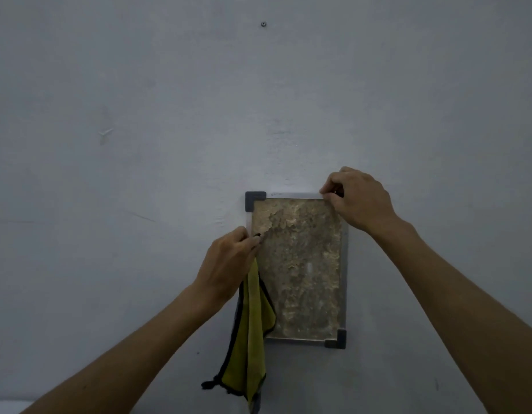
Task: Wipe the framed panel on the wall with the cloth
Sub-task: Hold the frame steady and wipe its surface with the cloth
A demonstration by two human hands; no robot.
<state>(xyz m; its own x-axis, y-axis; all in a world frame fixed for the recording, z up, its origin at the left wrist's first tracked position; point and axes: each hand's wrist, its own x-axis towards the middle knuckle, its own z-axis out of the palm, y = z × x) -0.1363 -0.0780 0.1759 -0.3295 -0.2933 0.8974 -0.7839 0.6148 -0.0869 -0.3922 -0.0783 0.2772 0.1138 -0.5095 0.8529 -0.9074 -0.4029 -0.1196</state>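
I see my left grip [228, 261] pinching a limp yellow cloth [249, 339], black-edged, hanging over the panel [300, 270]'s left side. The panel, mottled and rough, sits on the grey wall [139, 115]. My right grip [357, 198] clenches its top-right corner.

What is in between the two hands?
In the head view, only the mottled face of the framed panel lies between the left hand, which holds the yellow cloth, and the right hand.
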